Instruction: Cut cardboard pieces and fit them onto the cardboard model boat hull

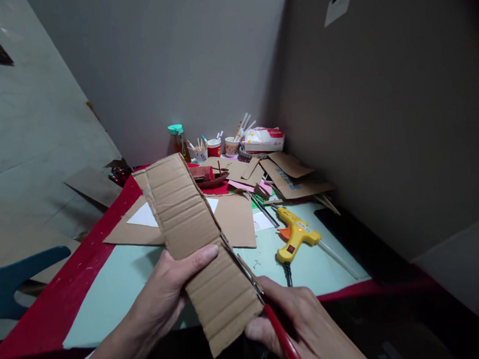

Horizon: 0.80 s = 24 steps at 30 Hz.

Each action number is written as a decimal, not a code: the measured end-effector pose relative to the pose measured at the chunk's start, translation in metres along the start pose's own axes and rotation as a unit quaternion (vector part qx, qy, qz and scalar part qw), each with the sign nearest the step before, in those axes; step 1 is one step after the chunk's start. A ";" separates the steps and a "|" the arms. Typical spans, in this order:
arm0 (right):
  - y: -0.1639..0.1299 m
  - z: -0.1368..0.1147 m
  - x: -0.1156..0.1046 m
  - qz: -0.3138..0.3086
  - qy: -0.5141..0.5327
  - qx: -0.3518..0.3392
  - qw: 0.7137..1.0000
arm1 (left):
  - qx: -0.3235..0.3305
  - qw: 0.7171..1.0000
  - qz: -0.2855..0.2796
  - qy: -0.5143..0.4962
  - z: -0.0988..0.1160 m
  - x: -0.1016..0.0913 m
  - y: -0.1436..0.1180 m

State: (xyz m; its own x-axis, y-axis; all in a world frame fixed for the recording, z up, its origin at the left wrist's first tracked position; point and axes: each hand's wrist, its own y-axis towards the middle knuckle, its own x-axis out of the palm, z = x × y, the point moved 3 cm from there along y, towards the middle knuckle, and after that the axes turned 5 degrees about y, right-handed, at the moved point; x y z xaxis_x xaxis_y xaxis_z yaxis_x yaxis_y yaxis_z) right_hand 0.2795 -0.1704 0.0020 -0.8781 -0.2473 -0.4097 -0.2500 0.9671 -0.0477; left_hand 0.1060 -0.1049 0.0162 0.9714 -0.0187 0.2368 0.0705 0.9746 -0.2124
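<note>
in the head view, a cardboard strip (197,243) was held above the worktop (119,288) by the left hand (166,296), its fingers closed on the strip, thumb on top. red scissors (270,315) were gripped by the right hand (305,329), blades along the strip's right edge. a glue gun (296,236) lay nearby.

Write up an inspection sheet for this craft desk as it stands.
Surface: pale green mat on a red cloth.
Job's things: corrugated cardboard strip; red-handled scissors cutting along its right edge.
Clutter: yellow glue gun, flat cardboard sheet, cardboard scraps, paper cups, teal-capped bottle.
Grippers: left hand grips the strip; right hand works the scissors.
Cables: glue gun cord.
Surroundings: grey walls, blue chair.
</note>
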 end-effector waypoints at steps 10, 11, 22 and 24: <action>0.021 0.002 -0.002 -0.031 0.048 -0.042 0.997 | 0.002 0.999 -0.027 0.027 0.006 0.006 0.014; 0.022 0.005 -0.001 -0.037 0.053 -0.039 0.997 | -0.007 1.000 -0.022 0.014 0.004 0.006 0.015; 0.036 -0.009 -0.017 -0.056 0.074 -0.031 0.995 | -0.037 0.999 0.023 -0.006 0.012 0.018 0.015; 0.039 -0.011 -0.019 -0.061 0.076 -0.032 0.995 | -0.030 0.999 0.026 0.008 0.015 0.021 0.015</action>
State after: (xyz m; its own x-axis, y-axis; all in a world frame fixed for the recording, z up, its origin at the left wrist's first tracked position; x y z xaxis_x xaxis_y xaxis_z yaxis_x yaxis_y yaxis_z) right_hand 0.2823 -0.1290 0.0181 -0.8900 -0.3728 -0.2625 -0.3792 0.9249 -0.0280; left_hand 0.1237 -0.0874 0.0323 0.9776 0.0271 0.2085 0.0331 0.9595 -0.2798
